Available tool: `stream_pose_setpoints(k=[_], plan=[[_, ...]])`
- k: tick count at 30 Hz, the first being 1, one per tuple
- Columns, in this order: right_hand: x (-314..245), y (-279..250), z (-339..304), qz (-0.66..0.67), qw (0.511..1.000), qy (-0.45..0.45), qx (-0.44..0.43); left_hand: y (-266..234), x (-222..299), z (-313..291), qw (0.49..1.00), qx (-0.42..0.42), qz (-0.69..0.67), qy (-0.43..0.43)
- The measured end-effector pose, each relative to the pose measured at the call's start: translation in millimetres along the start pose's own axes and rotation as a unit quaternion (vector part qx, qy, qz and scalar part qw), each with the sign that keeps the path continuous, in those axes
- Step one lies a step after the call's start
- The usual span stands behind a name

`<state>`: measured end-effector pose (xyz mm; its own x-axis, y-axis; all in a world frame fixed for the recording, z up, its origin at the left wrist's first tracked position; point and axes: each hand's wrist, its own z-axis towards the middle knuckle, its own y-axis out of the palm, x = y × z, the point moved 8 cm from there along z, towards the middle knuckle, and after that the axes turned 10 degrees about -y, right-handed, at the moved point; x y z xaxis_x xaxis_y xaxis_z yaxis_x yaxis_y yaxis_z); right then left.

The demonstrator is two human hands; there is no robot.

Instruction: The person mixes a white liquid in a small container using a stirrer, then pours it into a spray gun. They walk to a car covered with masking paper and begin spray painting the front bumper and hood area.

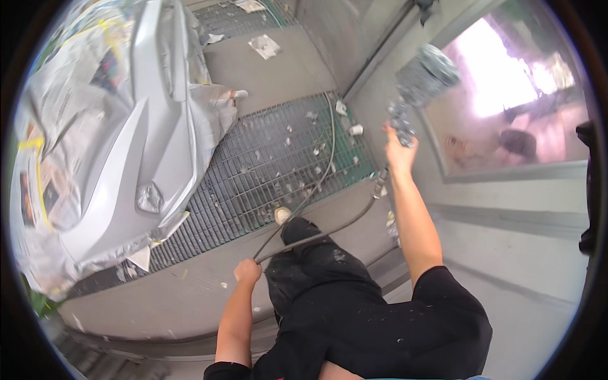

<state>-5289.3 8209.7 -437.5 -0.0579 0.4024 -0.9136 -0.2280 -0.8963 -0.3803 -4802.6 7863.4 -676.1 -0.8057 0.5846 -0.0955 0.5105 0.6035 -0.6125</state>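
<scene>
My right hand [401, 152] is closed around the handle of a paint spray gun [400, 118], raised out to the right near the wall. A large, paint-coated cup [428, 73] sits on the gun, slightly blurred. From below the gun an air hose [342, 228] curves down and across in front of my legs. My left hand [247, 271], low and left of my legs, is shut on that hose. To the left stands a silver-grey vehicle body panel [149, 120], apart from both hands, with masking paper, plastic [60, 133] and yellow tape around it.
Beneath the panel and ahead of me runs a metal floor grating [263, 158] with white scraps on it. The hose's far stretch [332, 136] crosses it. Crumpled paper [264, 46] lies beyond. A wall with a bright window [506, 95] is close on the right.
</scene>
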Motion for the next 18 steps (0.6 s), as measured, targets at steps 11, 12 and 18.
stream_pose_setpoints(k=[11,12,18], plan=[[201,195,-50,0.126,0.991,0.022,0.049,-12,-93,164,0.996,0.046,0.067,0.049],[209,207,-51,0.127,0.990,0.005,0.059,-9,-96,180,0.996,0.039,0.063,0.056],[244,258,-126,0.220,0.968,0.004,0.120,-55,52,166,0.872,0.131,-0.075,0.466]])
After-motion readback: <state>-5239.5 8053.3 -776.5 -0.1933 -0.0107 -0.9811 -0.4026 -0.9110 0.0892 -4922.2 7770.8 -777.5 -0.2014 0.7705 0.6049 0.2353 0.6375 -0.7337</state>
